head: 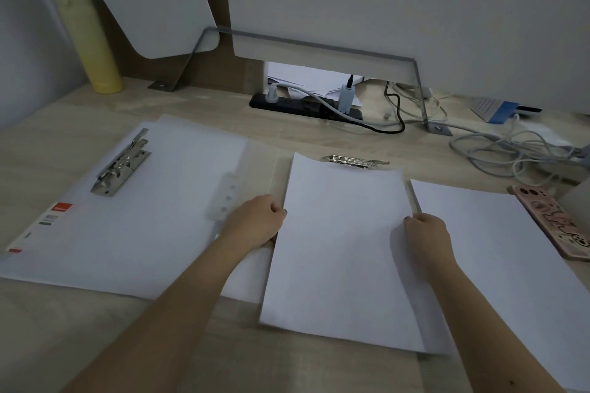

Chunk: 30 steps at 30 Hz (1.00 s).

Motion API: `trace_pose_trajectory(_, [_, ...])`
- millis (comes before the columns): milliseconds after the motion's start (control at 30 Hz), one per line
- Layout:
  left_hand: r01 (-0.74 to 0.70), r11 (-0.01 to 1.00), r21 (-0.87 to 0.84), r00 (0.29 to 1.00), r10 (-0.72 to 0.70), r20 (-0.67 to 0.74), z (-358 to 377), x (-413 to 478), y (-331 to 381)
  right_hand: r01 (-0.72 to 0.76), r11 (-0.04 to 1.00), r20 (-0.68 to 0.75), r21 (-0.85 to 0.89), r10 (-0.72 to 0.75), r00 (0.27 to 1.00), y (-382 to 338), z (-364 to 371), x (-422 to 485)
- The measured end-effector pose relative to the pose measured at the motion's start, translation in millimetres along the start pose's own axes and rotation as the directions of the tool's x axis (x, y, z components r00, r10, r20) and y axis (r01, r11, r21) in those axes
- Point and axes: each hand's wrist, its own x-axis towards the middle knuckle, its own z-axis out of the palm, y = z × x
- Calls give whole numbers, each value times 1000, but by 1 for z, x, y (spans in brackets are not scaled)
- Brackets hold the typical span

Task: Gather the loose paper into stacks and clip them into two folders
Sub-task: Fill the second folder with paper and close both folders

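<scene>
A white paper stack (341, 252) sits in the middle of the desk, held by both side edges. My left hand (258, 220) grips its left edge, my right hand (426, 233) grips its right edge. Just beyond the stack's top edge lies a metal clip (356, 161) of a folder that the stack mostly hides. To the left lies an open translucent folder (134, 210) with a silver lever clip (123, 161) and a red label. More white paper (498, 252) lies flat on the right.
A pink-cased phone (552, 222) rests at the right edge. A black power strip (306, 105) and tangled cables (498, 150) run along the back. A yellow bottle (86, 38) stands back left. A grey metal frame (418, 86) borders the back.
</scene>
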Motion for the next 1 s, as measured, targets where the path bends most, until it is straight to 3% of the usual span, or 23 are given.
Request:
trace_pose_trajectory(67, [-10, 988, 154, 999, 15, -33, -6, 1, 4, 38, 993, -34, -111, -42, 999, -4, 4, 0])
trace_pose_trajectory(167, [-23, 970, 241, 999, 30, -26, -10, 4, 6, 72, 973, -54, -218, -85, 995, -7, 8, -5])
trace_pose_trajectory(467, [-12, 974, 227, 996, -9, 89, -19, 7, 5, 89, 956, 19, -278, -87, 996, -9, 8, -3])
trace_pose_trajectory(1000, [-53, 963, 264, 998, 45, 36, -12, 7, -1, 81, 922, -20, -380, -95, 995, -10, 14, -3])
